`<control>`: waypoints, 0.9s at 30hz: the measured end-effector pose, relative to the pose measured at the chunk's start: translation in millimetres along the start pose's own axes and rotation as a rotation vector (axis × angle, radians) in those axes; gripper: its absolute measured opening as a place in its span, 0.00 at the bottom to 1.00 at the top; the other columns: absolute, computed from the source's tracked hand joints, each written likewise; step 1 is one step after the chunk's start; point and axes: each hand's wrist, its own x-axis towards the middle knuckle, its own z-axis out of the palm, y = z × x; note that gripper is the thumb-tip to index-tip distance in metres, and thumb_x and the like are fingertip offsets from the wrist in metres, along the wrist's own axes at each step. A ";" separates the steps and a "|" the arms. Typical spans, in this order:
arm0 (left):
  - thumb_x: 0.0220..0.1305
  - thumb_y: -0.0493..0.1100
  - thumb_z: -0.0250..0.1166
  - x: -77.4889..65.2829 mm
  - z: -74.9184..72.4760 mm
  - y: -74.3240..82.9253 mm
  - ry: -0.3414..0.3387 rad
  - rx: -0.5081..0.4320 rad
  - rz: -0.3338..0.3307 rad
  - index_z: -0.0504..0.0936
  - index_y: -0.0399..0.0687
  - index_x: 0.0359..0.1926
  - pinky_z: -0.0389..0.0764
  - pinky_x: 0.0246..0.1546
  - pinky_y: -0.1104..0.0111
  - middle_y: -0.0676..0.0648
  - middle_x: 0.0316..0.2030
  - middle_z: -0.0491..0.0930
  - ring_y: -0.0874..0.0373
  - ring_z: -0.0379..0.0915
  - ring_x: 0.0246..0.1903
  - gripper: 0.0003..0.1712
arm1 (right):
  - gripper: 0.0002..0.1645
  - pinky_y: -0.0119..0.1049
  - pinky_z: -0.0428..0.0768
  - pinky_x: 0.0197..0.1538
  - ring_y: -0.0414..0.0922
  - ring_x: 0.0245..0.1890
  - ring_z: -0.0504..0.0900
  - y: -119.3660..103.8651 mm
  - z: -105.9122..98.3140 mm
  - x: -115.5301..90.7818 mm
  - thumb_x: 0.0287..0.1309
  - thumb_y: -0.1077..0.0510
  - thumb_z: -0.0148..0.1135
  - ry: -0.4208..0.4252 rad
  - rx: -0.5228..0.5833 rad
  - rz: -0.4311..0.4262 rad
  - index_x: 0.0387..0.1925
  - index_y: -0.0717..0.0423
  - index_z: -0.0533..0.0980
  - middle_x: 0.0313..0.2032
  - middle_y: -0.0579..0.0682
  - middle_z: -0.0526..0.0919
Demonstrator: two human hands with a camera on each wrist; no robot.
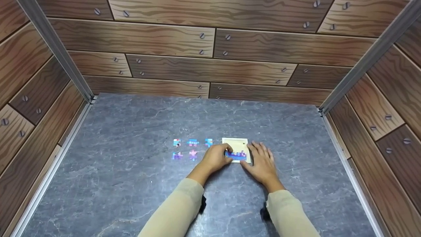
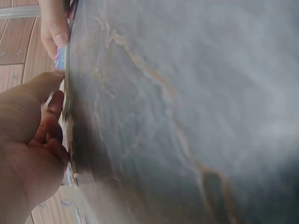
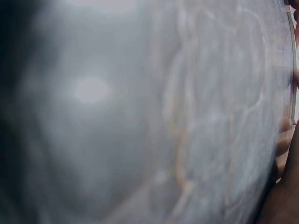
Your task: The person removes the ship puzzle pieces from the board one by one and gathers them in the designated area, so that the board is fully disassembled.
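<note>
A small cream puzzle tray (image 1: 235, 140) lies on the grey marbled table. Blue and purple jigsaw pieces (image 1: 238, 155) fill its near side, while its far side shows bare backing. My left hand (image 1: 215, 158) curls over the tray's left side, index finger and thumb pinching the puzzle piece at the near left corner, which they partly cover. In the left wrist view, the left thumb (image 2: 49, 84) is right at the tray's edge. Along the tray's right side lies my right hand (image 1: 262, 163), its fingers extended and its thumb at the near edge.
Several loose jigsaw pieces lie left of the tray in two rows, among them a blue one (image 1: 193, 142) and a pink one (image 1: 193, 154). Wood-patterned walls (image 1: 210, 42) with grey metal corner posts (image 1: 371, 54) enclose the table at the back and sides.
</note>
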 end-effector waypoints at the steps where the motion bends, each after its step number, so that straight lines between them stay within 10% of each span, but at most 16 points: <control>1: 0.60 0.43 0.81 1.9 2.7 -3.6 0.005 -0.016 0.000 0.88 0.51 0.47 0.76 0.33 0.68 0.53 0.29 0.83 0.64 0.72 0.28 0.16 | 0.49 0.68 0.48 0.85 0.65 0.86 0.55 0.1 0.3 0.1 0.67 0.32 0.65 -0.001 0.003 0.000 0.80 0.50 0.67 0.82 0.59 0.65; 9: 0.57 0.45 0.80 13.7 19.0 -22.2 -0.008 -0.058 -0.020 0.83 0.56 0.46 0.68 0.28 0.70 0.59 0.26 0.74 0.64 0.68 0.26 0.18 | 0.49 0.69 0.48 0.85 0.65 0.85 0.56 -0.3 0.0 -0.5 0.67 0.32 0.66 0.005 0.004 -0.006 0.80 0.50 0.67 0.82 0.59 0.65; 21: 0.65 0.44 0.76 2.0 -1.5 -1.0 -0.047 -0.048 0.005 0.80 0.54 0.51 0.73 0.38 0.63 0.56 0.27 0.72 0.59 0.68 0.30 0.17 | 0.49 0.68 0.48 0.85 0.64 0.86 0.55 -1.8 -1.2 0.4 0.68 0.30 0.64 -0.009 -0.003 0.004 0.81 0.49 0.66 0.83 0.57 0.64; 27: 0.66 0.42 0.74 5.7 7.5 -5.4 -0.046 -0.006 0.011 0.76 0.56 0.52 0.82 0.51 0.57 0.50 0.42 0.88 0.54 0.81 0.41 0.18 | 0.50 0.68 0.49 0.85 0.64 0.85 0.55 0.3 0.5 1.1 0.67 0.30 0.64 -0.001 -0.005 -0.001 0.80 0.49 0.67 0.82 0.58 0.65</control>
